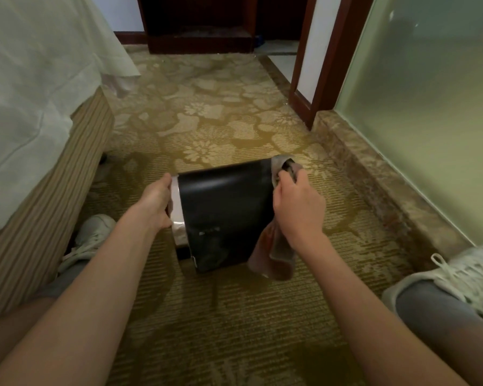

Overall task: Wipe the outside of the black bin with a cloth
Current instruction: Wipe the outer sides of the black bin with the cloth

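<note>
The black bin (223, 215) lies on its side on the patterned carpet, its pale-lined rim turned to the left. My left hand (155, 203) grips that rim, fingers curled over the edge. My right hand (297, 207) holds a brownish-grey cloth (275, 252) against the bin's right end, which is its base. Part of the cloth bunches above my fingers and the rest hangs down past the bin's lower corner. The bin's far side is hidden.
A bed (39, 129) with a white sheet and striped base stands close on the left. A marble ledge (379, 174) under frosted glass runs along the right. My white shoes (457, 277) sit either side. Dark wooden furniture (198, 26) stands at the far end.
</note>
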Demonstrator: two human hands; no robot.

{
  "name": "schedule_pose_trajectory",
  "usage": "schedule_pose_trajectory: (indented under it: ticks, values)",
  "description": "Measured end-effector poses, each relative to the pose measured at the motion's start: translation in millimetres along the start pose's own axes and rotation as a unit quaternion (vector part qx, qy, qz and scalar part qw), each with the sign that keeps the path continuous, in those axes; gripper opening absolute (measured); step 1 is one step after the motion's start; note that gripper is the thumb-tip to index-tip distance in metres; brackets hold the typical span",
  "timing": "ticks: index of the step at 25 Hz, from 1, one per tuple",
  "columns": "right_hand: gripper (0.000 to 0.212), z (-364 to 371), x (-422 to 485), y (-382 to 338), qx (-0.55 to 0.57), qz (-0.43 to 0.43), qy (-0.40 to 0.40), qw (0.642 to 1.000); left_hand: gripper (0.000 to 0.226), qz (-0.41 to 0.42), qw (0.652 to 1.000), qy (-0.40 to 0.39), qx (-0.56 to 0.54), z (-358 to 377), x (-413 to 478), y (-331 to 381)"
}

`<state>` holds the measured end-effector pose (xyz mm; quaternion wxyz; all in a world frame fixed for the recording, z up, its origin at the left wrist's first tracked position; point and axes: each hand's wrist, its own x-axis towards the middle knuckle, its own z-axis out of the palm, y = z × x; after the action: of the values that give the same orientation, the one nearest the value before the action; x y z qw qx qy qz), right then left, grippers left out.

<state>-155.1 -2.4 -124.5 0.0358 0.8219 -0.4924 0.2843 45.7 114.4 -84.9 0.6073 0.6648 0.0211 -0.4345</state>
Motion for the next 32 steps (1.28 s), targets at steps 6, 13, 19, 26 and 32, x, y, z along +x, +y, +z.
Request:
schedule_pose_trajectory:
  ticks: [6, 13, 19, 26, 32]
  values:
    - [0.039, 11, -90, -125, 0.146, -0.244, -0.078, 0.956, 0.032, -0.029, 0.998, -0.025, -0.040, -6, -1, 3]
    - [0.023, 18, -44, 0, 0.064, -0.067, 0.021, 0.995, 0.031, 0.011, 0.999, -0.041, 0.021, -7, 10, 14]
    - [0.026, 26, -91, -74, 0.149, -0.131, -0.018, 0.980, 0.031, 0.019, 0.999, -0.031, 0.031, -5, 18, 11]
    - [0.037, 28, -97, -51, 0.154, -0.199, -0.048, 0.967, 0.030, 0.016, 0.999, -0.028, 0.029, -6, 20, 11]
    - [0.027, 43, -93, -11, 0.162, -0.061, 0.002, 0.985, 0.029, 0.009, 0.999, -0.029, 0.041, -10, 16, 14]
